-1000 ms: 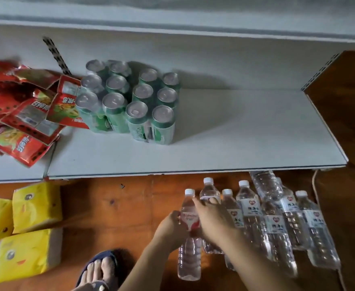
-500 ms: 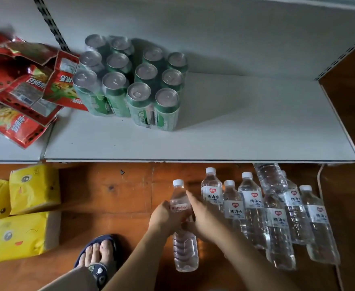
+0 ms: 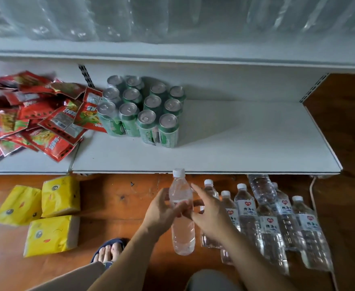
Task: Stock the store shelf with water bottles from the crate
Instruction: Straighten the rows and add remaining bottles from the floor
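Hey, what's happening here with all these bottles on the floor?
A person is stocking a shop shelf with water. Their left hand grips a clear water bottle, with the right hand against its other side, its cap just below the white shelf edge. More bottles stand on the wooden floor to the right. The shelf already carries a pack of green cans and red snack packets; no water bottle is on it yet.

Both forearms extend forward from the bottom of the view, bare, converging toward the middle. The left hand (image 3: 162,211) grips a water bottle (image 3: 182,217) at mid-body, fingers curled round its left side. The right hand (image 3: 211,215) is at the bottle's right side, fingers extended and spread, fingertips at the label. A sandalled foot (image 3: 109,249) shows below the left forearm.
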Motion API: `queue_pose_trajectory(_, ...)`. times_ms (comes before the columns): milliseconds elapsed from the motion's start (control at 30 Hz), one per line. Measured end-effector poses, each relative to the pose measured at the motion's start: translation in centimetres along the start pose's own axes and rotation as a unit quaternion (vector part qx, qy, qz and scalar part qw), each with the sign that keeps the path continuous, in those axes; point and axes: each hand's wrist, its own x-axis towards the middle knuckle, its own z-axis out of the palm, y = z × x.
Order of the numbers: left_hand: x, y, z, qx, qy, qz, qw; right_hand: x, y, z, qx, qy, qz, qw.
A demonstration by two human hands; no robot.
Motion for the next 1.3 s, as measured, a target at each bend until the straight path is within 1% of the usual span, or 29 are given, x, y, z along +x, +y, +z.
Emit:
queue_pose_trajectory(67, -0.9, 2.2, -0.8, 0.004, 0.012, 0.033, 0.999, -0.6, -1.6, -1.3, 0.018, 0.014, -0.015, 1.0)
queue_pose_trajectory(200, -2.7, 7.4, -2.3, 0.022, 0.047, 0.097, 0.994, -1.6, -6.2, -4.2, 0.025, 0.032, -0.08, 0.996)
queue_pose_trajectory(333, -4.3, 13.9, -3.9, 0.02, 0.06, 0.168, 0.984, -2.0, -10.1, -7.1, 0.053, 0.072, -0.13, 0.988)
queue_pose_trajectory(500, -6.0, 21.2, -5.3, 0.031, 0.105, 0.267, 0.957, -2.4, -14.3, -10.6, 0.023, 0.145, -0.209, 0.967)
queue_pose_trajectory(600, -7.0, 25.1, -6.1, 0.058, 0.112, 0.316, 0.94, -2.7, -17.4, -12.9, 0.014, 0.197, -0.241, 0.95)
queue_pose_trajectory(733, -7.9, 30.3, -6.5, 0.069, 0.118, 0.361, 0.923, -2.3, -20.9, -16.1, -0.014, 0.244, -0.255, 0.936)
queue_pose_trajectory(833, -8.0, 33.5, -6.9, 0.071, 0.123, 0.39, 0.91, -1.4, -23.0, -18.4, -0.031, 0.295, -0.268, 0.917)
queue_pose_trajectory(933, -7.7, 35.7, -7.6, 0.115, 0.158, 0.431, 0.881, 0.1, -24.5, -20.3, -0.013, 0.328, -0.284, 0.901)
queue_pose_trajectory(1000, -7.3, 36.5, -8.1, 0.163, 0.198, 0.433, 0.864, 1.3, -25.3, -21.1, -0.005, 0.341, -0.286, 0.895)
queue_pose_trajectory(1067, -6.7, 36.7, -8.6, 0.194, 0.231, 0.419, 0.856, 2.4, -25.8, -21.5, 0.006, 0.342, -0.286, 0.895)
queue_pose_trajectory(1167, -5.9, 36.5, -9.3, 0.223, 0.254, 0.401, 0.852, 4.0, -26.1, -21.4, 0.024, 0.33, -0.28, 0.901)
queue_pose_trajectory(1300, -5.0, 36.5, -9.8, 0.252, 0.268, 0.4, 0.84, 5.4, -27.2, -20.9, 0.048, 0.324, -0.283, 0.901)
